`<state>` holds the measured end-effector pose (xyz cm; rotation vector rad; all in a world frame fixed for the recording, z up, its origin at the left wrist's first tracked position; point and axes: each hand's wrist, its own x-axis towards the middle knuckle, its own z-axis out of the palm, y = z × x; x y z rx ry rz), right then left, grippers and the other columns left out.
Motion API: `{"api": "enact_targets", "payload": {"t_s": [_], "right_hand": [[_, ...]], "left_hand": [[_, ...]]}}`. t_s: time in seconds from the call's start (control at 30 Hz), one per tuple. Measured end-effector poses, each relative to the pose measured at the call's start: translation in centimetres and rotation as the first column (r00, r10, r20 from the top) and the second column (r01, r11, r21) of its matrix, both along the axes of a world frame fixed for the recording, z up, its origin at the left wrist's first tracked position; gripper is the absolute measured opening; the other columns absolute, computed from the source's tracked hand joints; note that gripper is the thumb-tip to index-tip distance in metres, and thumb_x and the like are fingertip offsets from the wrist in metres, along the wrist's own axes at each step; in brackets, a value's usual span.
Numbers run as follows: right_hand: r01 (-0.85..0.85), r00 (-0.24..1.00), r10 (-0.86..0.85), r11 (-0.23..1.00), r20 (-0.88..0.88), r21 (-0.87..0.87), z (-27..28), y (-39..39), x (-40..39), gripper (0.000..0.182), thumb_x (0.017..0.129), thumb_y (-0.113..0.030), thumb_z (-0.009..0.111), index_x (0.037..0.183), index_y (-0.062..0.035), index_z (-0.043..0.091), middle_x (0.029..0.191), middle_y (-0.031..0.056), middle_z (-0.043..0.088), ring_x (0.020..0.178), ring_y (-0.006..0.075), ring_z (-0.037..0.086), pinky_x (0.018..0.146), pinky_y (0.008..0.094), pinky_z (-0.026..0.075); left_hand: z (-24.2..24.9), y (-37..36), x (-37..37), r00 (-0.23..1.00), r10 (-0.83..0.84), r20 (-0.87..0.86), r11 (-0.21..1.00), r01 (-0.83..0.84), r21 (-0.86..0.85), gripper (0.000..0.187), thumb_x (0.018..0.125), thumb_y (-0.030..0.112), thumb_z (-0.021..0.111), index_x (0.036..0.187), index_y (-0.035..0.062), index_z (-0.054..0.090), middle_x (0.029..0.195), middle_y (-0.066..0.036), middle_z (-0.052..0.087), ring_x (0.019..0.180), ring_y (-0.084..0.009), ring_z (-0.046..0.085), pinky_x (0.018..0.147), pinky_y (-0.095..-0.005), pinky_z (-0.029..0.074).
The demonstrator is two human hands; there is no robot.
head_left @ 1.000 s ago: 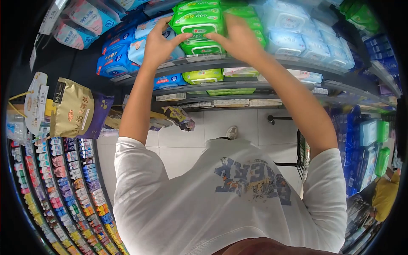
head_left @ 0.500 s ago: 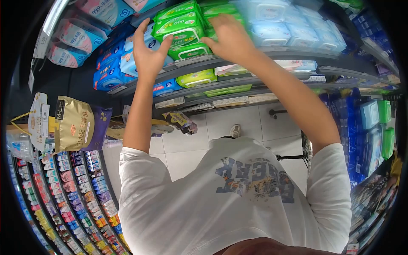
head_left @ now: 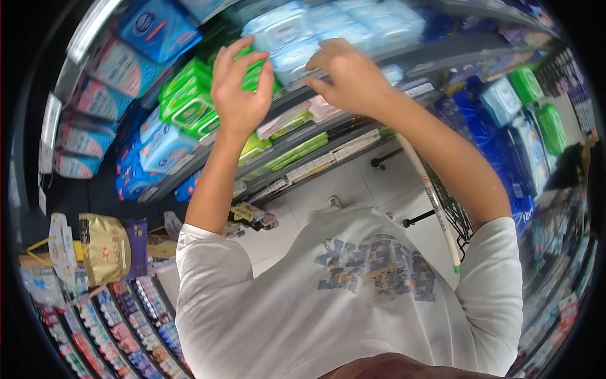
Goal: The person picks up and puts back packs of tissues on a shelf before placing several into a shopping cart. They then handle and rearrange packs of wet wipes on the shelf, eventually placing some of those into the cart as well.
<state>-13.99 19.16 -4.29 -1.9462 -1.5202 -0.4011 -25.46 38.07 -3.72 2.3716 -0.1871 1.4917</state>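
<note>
My left hand (head_left: 242, 91) is raised at the shelf with fingers spread, in front of stacked green wipes packs (head_left: 189, 104). Part of the green stack is hidden behind it. Close to the light blue wipes packs (head_left: 281, 28) is my right hand (head_left: 350, 79), its fingers bent and its thumb apart from them. Neither hand has a pack between its fingers. White and blue packs (head_left: 165, 148) stand left of the green ones on the same shelf.
A black wire cart (head_left: 451, 208) stands by my right side, near blue packages (head_left: 467, 120) and a green pack (head_left: 552, 129). A gold bag (head_left: 104, 249) hangs at the left. Lower shelves (head_left: 297, 151) run below my hands, over the tiled floor (head_left: 344, 174).
My view has turned right, so the shelf goods appear farther left. My hands have moved from around the green packs rightward, toward the light blue ones.
</note>
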Motion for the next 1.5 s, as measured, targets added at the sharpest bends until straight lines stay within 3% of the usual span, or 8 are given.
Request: {"api": "enact_targets", "payload": {"t_s": [0.13,0.53,0.73,0.8,1.0,1.07,1.2,1.5], "right_hand": [[0.144,0.988,-0.146,0.988,0.049,0.048,1.1,-6.8,2.1,0.024,0.081,-0.022,0.074,0.092,-0.0013,0.073,0.092,0.0173,0.070,0.109,0.0352,0.061,0.093,0.0431,0.050],[0.595,0.777,-0.622,0.777,0.102,0.207,4.3,-32.2,9.8,0.025,0.082,-0.024,0.074,0.095,-0.0025,0.074,0.103,0.0211,0.069,0.108,0.0388,0.061,0.096,0.0450,0.049],[0.818,0.464,-0.870,0.492,0.164,0.298,2.6,-44.2,13.6,0.055,0.079,-0.038,0.077,0.118,0.0001,0.065,0.122,0.0230,0.062,0.118,0.0390,0.056,0.100,0.0457,0.046],[0.933,0.311,-0.941,0.329,0.132,0.143,2.2,-47.2,13.8,0.078,0.076,-0.052,0.077,0.126,0.0051,0.057,0.129,0.0254,0.057,0.124,0.0399,0.053,0.103,0.0451,0.044],[0.936,0.318,-0.941,0.331,-0.114,-0.119,1.5,-52.1,12.6,0.112,0.060,-0.062,0.085,0.133,0.0135,0.047,0.129,0.0346,0.055,0.122,0.0401,0.057,0.099,0.0440,0.049],[0.856,0.377,-0.839,0.477,-0.392,-0.198,2.2,-52.3,11.3,0.111,0.060,-0.058,0.087,0.135,0.0126,0.045,0.124,0.0322,0.059,0.116,0.0381,0.062,0.097,0.0417,0.051],[0.896,0.428,-0.872,0.444,-0.237,-0.014,0.5,-52.6,11.6,0.088,0.066,-0.044,0.088,0.134,-0.0030,0.051,0.116,0.0203,0.068,0.109,0.0315,0.066,0.093,0.0404,0.052],[0.818,0.574,-0.806,0.558,-0.142,0.142,2.1,-50.5,7.7,0.093,0.065,-0.035,0.090,0.139,0.0000,0.045,0.125,0.0225,0.057,0.119,0.0370,0.057,0.099,0.0414,0.048]], "left_hand": [[0.5,-6.1,3.8,0.981,-0.163,-0.102,0.986,0.157,-0.060,0.013,0.082,0.005,0.073,0.095,0.0049,0.073,0.120,-0.013,0.068,0.112,-0.0293,0.064,0.098,-0.0393,0.048],[1.2,-28.0,16.4,0.730,-0.622,-0.283,0.782,0.597,-0.180,0.026,0.081,0.010,0.072,0.106,0.0032,0.069,0.120,-0.012,0.066,0.112,-0.0277,0.064,0.097,-0.0370,0.048],[1.7,-38.2,21.9,0.498,-0.752,-0.432,0.658,0.614,-0.436,0.040,0.083,0.015,0.073,0.119,0.0004,0.066,0.122,-0.015,0.066,0.114,-0.0247,0.064,0.097,-0.0359,0.049],[1.6,-41.5,24.2,0.423,-0.787,-0.448,0.612,0.620,-0.491,0.045,0.084,0.016,0.074,0.125,-0.0009,0.064,0.125,-0.017,0.065,0.117,-0.0253,0.062,0.099,-0.0362,0.049],[3.9,-48.6,25.9,0.222,-0.862,-0.456,0.505,0.465,-0.727,0.071,0.087,0.021,0.071,0.142,-0.0115,0.041,0.145,-0.027,0.048,0.134,-0.0347,0.049,0.110,-0.0374,0.039],[3.6,-49.6,26.9,0.216,-0.844,-0.490,0.532,0.452,-0.716,0.068,0.088,0.022,0.070,0.141,-0.0109,0.045,0.140,-0.026,0.053,0.128,-0.0314,0.054,0.106,-0.0361,0.042],[1.9,-51.3,28.5,0.325,-0.788,-0.523,0.616,0.422,-0.665,0.060,0.087,0.023,0.071,0.134,-0.0096,0.054,0.120,-0.018,0.065,0.108,-0.0232,0.062,0.093,-0.0346,0.046],[3.4,-47.6,24.0,0.256,-0.932,-0.256,0.334,0.336,-0.880,0.039,0.094,0.019,0.066,0.123,-0.0047,0.057,0.118,-0.013,0.062,0.111,-0.0202,0.060,0.098,-0.0368,0.047]]}}
